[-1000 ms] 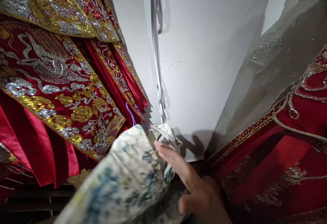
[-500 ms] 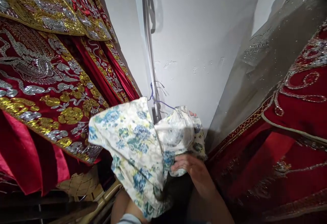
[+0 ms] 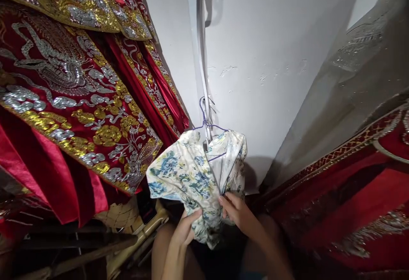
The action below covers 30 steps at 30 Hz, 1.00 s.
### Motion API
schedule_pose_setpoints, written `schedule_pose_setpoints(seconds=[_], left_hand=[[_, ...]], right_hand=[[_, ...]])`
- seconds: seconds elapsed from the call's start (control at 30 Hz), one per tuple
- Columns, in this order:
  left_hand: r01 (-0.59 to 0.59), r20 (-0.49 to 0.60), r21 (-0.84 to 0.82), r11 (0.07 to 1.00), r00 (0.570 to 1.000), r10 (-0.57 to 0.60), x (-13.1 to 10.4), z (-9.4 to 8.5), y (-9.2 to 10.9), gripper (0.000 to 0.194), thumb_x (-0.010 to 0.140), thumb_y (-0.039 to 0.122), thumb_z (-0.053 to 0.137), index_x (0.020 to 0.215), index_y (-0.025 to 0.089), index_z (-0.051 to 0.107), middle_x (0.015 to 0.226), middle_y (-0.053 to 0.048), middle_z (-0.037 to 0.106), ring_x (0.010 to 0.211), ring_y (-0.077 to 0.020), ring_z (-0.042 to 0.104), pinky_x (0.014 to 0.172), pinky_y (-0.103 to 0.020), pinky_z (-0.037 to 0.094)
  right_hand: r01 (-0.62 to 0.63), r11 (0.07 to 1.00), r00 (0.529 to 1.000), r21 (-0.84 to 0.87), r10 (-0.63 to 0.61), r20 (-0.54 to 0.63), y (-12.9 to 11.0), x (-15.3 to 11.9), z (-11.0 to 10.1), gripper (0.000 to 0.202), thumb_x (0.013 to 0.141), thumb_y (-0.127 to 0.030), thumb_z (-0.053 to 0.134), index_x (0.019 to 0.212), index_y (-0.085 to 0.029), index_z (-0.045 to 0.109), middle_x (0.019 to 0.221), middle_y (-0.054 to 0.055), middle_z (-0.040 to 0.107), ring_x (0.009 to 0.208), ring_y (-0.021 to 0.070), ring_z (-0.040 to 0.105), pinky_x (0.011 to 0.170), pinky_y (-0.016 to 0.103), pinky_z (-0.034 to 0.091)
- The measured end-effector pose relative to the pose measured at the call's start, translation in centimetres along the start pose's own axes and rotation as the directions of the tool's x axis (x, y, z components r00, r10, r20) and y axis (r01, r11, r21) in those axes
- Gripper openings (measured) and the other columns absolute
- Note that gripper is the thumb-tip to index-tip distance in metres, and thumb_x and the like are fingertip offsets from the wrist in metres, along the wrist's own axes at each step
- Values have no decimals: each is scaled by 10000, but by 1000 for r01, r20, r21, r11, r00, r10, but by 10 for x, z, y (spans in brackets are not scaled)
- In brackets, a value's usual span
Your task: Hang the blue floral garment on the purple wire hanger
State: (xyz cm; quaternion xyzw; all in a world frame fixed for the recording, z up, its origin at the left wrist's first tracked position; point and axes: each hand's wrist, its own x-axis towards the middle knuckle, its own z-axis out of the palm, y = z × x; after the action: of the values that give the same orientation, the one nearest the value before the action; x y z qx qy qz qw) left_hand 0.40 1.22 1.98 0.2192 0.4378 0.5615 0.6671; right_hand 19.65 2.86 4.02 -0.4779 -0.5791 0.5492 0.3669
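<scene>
A small floral garment (image 3: 188, 177), white with blue flowers and green-yellow leaves, hangs on a thin purple wire hanger (image 3: 207, 124) in front of the white wall (image 3: 265, 58). The hanger's hook rises beside a pale vertical strip (image 3: 201, 50) that runs up the wall, though whether the hook catches on it cannot be told. The cloth looks glossy and crumpled; its upper part spreads over the hanger's shoulders, with a pale lining showing at the open neck, and its lower part is bunched together toward the bottom of the view.

The left hand (image 3: 185, 231) comes up from below and holds the gathered lower edge of the garment, its fingers (image 3: 193, 216) curled closed around the fabric with the thumb on the near side. The right hand (image 3: 238, 212) is just beside it, on the right of the bundle; its fingers (image 3: 225, 201) are bent and pinched on a fold of the same cloth, close together rather than spread. The two hands are near each other with the bunched fabric between them.

To the left hang red robes (image 3: 64, 96) heavily embroidered with gold and silver thread, overlapping one another. To the right is another red embroidered garment (image 3: 361, 186) beneath a greyish translucent cover (image 3: 351, 79). Below the robes on the left lies a woven straw-coloured piece (image 3: 119, 216) among dark wooden parts.
</scene>
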Motion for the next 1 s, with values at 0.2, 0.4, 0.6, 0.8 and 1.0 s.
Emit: schedule_pose_setpoints(seconds=[0.2, 0.4, 0.6, 0.8, 1.0], left_hand=[[-139, -138, 90, 986, 979, 151, 7, 7, -5, 695, 618, 425, 875, 1217, 172, 630, 1103, -135, 712, 1104, -330, 663, 1004, -455, 495], [-566, -240, 649, 509, 482, 843, 16, 8, -47, 569, 813, 387, 731, 1311, 206, 523, 1370, -153, 520, 1324, -299, 486, 1138, -471, 358], [-655, 169, 555, 513, 693, 701, 9, 37, -59, 205, 952, 337, 539, 990, 186, 673, 923, -74, 672, 884, -219, 644, 810, -330, 518], [-637, 228, 571, 518, 729, 645, 14, 30, -49, 236, 945, 340, 561, 804, 178, 660, 762, -46, 632, 737, -190, 579, 705, -275, 441], [-592, 263, 576, 563, 787, 558, 22, 20, -48, 268, 903, 393, 619, 732, 198, 688, 735, -71, 630, 761, -236, 580, 754, -322, 450]], right_hand=[[44, 995, 999, 93, -42, -20, -6, 8, 16, 449, 936, -565, 509, 661, -217, 445, 541, -58, 346, 510, 116, 314, 509, 279, 233], [11, 998, 996, 65, -5, -89, -12, 9, 12, 395, 884, -445, 541, 592, -184, 593, 457, -32, 425, 473, 126, 370, 525, 291, 280], [30, 995, 998, 96, -35, 46, -26, 9, 21, 213, 831, -302, 546, 684, -187, 648, 499, -24, 523, 500, 134, 460, 528, 267, 346], [155, 976, 982, 154, -135, -134, -89, 48, -7, 295, 824, -391, 611, 615, -184, 637, 402, -61, 417, 387, 85, 307, 465, 260, 317], [341, 911, 929, 231, -291, -228, -158, 78, -19, 328, 821, -471, 630, 752, -157, 691, 418, -58, 423, 390, 90, 336, 422, 253, 262]])
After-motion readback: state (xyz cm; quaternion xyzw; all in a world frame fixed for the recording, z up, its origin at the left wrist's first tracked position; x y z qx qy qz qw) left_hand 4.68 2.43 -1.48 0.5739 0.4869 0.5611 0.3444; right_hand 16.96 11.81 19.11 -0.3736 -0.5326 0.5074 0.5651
